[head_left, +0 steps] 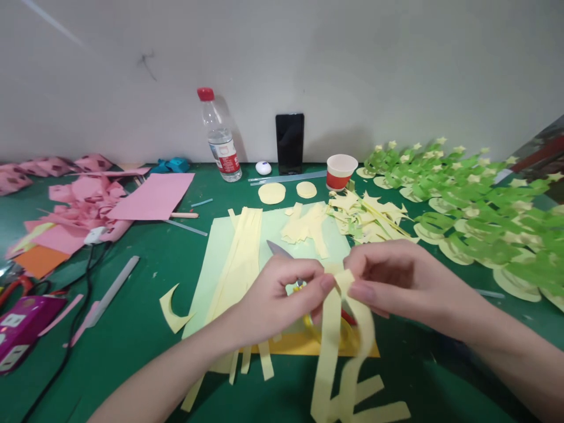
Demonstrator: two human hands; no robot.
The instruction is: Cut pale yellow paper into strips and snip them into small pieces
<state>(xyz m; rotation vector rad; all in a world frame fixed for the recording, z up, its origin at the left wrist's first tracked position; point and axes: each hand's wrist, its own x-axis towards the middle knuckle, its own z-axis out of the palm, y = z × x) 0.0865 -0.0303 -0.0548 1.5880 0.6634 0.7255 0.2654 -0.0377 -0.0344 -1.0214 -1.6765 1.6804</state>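
Both hands hold pale yellow paper strips [326, 352] near the middle of the view. My left hand [288, 288] pinches the upper end of the paper between thumb and finger. From the other side, my right hand [392, 282] pinches it too, and the long ends hang down toward the table's front. Behind and below the hands lie scissors [278, 249] with yellow and red handles, partly hidden. More yellow strips [247, 247] rest in a bundle on a light green sheet [207, 252]. Short yellow pieces [308, 229] lie beyond my hands.
A water bottle [222, 147], a phone [289, 144] and a paper cup [341, 172] stand along the wall. Rows of green paper plants [480, 217] fill the right side. Pink paper [154, 197], a glue stick [114, 291] and a purple power strip [29, 329] lie left.
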